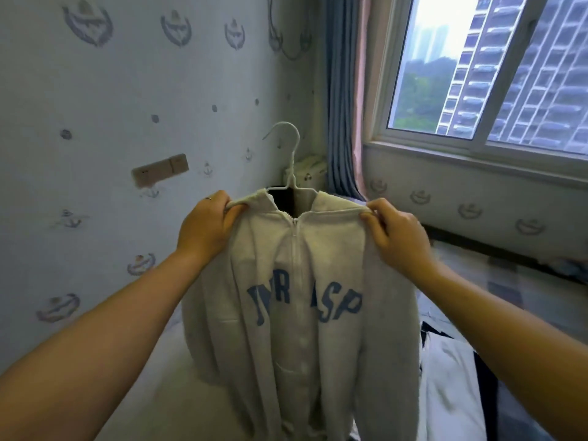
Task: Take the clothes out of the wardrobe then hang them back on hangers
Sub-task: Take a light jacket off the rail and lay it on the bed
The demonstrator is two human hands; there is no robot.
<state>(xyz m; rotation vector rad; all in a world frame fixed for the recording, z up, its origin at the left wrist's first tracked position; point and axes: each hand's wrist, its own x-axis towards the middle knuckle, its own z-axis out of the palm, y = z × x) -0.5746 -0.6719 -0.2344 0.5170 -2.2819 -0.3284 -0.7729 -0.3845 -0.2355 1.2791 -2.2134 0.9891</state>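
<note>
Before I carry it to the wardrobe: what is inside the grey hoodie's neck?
A white hanger: its hook and neck rise from the grey hoodie. The left hand and right hand pinch the shoulders; the hanger's arms are covered by cloth.

pale wallpapered wall [133, 90] with repeated anchor emblems, beige socket plate [160, 174] mounted tilted on it, blue-grey curtain [342, 100] with pink edge in the corner, sliding window [486, 68] facing high-rise blocks and trees, bed surface [152, 377] below

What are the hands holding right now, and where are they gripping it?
A grey zip hoodie on a white hanger: left hand grips its left shoulder, right hand pinches the other shoulder.
</note>
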